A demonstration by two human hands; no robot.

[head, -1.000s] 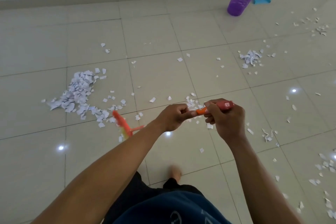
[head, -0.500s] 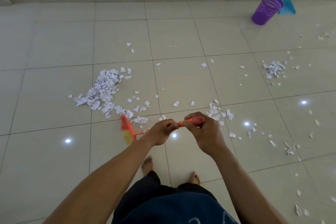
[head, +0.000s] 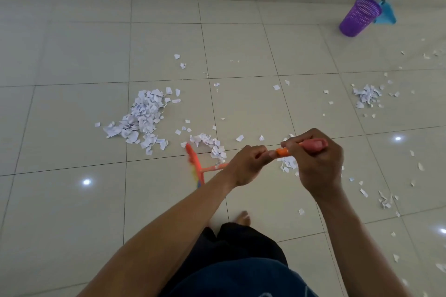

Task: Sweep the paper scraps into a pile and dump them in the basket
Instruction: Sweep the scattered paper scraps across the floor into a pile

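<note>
One broom (head: 196, 166), one purple basket (head: 359, 17) and one blue dustpan (head: 386, 14) are seen; two paper piles (head: 140, 119) (head: 366, 95) are counted, loose scraps uncountable.

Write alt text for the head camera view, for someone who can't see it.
Both hands, left and right, grip an orange broom sweeping paper scraps on a tiled floor. A purple basket and blue dustpan stand far right by the wall.

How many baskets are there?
1. The purple basket stands on the floor at the far right near the wall, with a blue dustpan just behind it. None other shows.
</note>
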